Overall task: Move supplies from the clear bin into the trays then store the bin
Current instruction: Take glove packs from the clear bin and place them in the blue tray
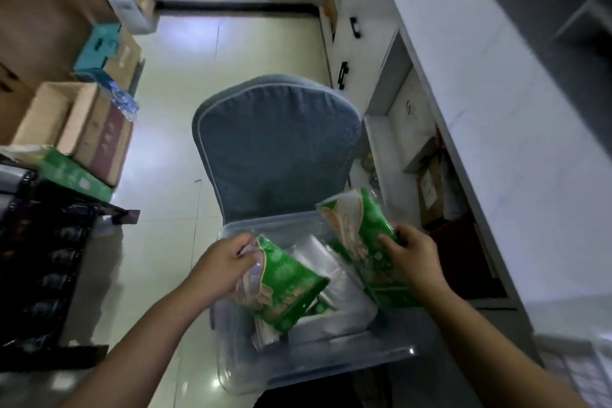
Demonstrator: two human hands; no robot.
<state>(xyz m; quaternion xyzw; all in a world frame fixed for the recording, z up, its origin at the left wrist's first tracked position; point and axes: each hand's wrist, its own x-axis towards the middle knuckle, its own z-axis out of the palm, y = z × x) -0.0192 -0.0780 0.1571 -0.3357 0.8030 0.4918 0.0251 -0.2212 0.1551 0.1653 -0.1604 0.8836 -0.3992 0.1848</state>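
Observation:
A clear plastic bin (331, 371) rests on the seat of a blue-grey chair (278, 149). My left hand (222, 270) grips the top of a green packet (288, 291) that hangs over the bin's left half. My right hand (410, 250) holds a second green packet (361, 235), tilted above the bin's right rim. Clear plastic bags (334, 301) and another bit of green packaging lie inside the bin beneath the packets.
A dark tray rack (49, 275) stands at the left with a green box (74, 175) and cardboard boxes (76, 129) beyond it. A white counter with open shelves (430, 182) runs along the right. Pale floor (205, 56) lies ahead of the chair.

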